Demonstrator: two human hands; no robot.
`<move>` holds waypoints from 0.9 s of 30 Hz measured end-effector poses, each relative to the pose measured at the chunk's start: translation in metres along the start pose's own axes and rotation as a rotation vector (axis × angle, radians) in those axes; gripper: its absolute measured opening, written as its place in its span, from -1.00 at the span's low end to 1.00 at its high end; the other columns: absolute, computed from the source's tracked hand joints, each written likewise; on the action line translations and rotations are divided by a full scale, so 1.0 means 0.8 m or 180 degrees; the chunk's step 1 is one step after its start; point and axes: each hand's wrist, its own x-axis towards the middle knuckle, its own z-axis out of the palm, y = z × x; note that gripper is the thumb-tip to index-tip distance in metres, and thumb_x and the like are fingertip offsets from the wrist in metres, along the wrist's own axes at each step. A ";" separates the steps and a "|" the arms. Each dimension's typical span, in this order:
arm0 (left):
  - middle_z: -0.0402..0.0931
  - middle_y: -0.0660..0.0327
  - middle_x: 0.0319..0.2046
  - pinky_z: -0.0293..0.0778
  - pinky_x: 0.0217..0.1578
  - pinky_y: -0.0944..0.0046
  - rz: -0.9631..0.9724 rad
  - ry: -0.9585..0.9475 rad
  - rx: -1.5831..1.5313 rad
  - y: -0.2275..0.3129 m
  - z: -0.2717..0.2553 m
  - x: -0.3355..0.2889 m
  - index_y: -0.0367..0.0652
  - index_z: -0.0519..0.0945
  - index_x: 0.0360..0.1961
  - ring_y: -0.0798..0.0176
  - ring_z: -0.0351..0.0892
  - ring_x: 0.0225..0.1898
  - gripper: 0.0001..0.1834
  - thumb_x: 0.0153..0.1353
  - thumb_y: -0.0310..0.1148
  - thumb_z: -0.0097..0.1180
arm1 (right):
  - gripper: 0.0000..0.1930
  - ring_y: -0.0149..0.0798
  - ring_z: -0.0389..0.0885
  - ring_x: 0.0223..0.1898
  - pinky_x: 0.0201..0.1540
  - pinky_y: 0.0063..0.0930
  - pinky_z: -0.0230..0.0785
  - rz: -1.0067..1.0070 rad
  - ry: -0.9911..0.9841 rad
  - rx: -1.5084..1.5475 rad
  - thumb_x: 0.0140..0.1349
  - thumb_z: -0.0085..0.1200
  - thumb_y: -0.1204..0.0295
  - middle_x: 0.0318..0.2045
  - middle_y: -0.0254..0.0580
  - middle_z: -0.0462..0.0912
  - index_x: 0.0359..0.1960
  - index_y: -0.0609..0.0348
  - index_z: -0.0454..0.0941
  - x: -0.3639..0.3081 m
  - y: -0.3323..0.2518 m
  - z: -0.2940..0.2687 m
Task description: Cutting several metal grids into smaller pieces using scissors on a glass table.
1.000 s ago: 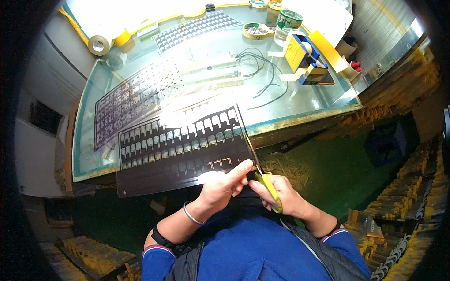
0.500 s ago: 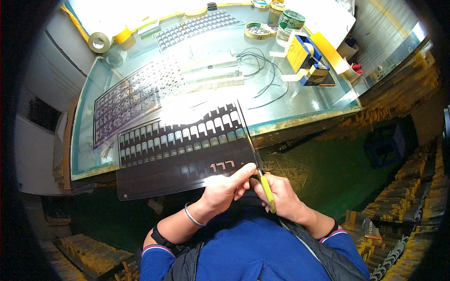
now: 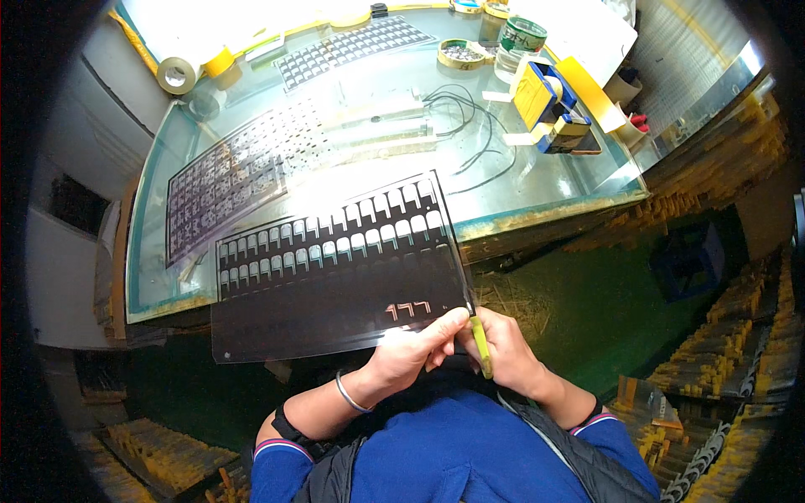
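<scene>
My left hand (image 3: 408, 352) is closed on the lower right corner of a dark printed film sheet (image 3: 335, 320), thumb on top. The sheet has rows of clear tab shapes and slants up over the near edge of the glass table. Close beside it, my right hand (image 3: 505, 348) grips a slim tool with a yellow-green handle (image 3: 481, 344). A little metal shows at the tool's upper end, by the sheet's right edge; fingers hide the rest, so its exact kind is unclear.
On the lit glass table (image 3: 537, 197) lie another patterned film (image 3: 226, 184), a farther film (image 3: 356, 50) and black cables (image 3: 482, 142). A blue-and-yellow tape dispenser (image 3: 549, 105), a jar (image 3: 518, 50) and a round tub (image 3: 461, 54) stand right. Tape rolls (image 3: 177, 75) sit at the back left.
The film sheet has tilted and its right side has shifted slightly right and nearer me. Both hands have moved a little the same way, keeping their grips.
</scene>
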 end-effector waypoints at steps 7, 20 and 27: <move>0.31 0.37 -0.76 0.10 -0.75 0.49 0.0002 -0.0113 0.0132 -0.003 -0.002 0.001 -0.09 0.48 -0.67 0.50 0.20 -0.76 -0.63 0.11 -0.07 0.07 | -0.80 -0.45 0.36 -0.62 -0.57 -0.47 0.23 0.0281 -0.0102 0.0179 0.14 -0.06 0.41 -0.70 -0.22 0.43 -0.56 0.28 0.39 -0.003 0.004 0.000; 0.34 0.41 -0.72 0.15 -0.77 0.56 -0.0105 -0.0468 0.0217 -0.016 0.002 -0.006 -0.13 0.55 -0.44 0.56 0.26 -0.74 -0.71 0.16 -0.12 0.01 | -0.84 -0.49 0.44 -0.45 -0.41 -0.57 0.34 -0.0102 -0.0229 0.0080 0.09 -0.05 0.46 -0.51 -0.29 0.52 -0.32 0.29 0.39 0.001 0.005 -0.010; 0.33 0.40 -0.74 0.16 -0.75 0.54 -0.0123 -0.0517 0.0293 -0.014 0.007 -0.008 -0.13 0.56 -0.44 0.55 0.25 -0.75 -0.70 0.16 -0.11 0.02 | -0.82 -0.33 0.48 -0.50 -0.43 -0.45 0.33 -0.0086 0.0037 0.0207 0.01 0.03 0.44 -0.56 -0.08 0.51 -0.44 0.34 0.41 0.003 0.009 -0.007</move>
